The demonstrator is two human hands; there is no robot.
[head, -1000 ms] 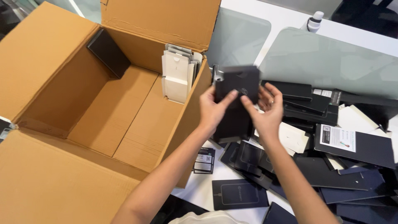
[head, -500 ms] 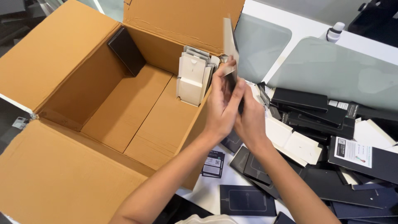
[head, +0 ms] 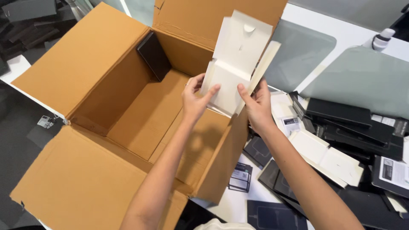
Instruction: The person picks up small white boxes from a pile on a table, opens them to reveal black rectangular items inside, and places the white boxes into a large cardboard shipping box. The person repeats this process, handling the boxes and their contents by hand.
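Holding an unfolded white card sleeve (head: 232, 72) pinched in our left hand (head: 194, 100) and right hand (head: 257, 106) above the open cardboard box (head: 102, 85), we judge its loose flaps could snag or crease on the box wall.

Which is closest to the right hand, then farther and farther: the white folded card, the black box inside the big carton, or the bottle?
1. White folded card: held in the right hand.
2. Black box: left, against the carton's back wall.
3. Bottle: far upper right.
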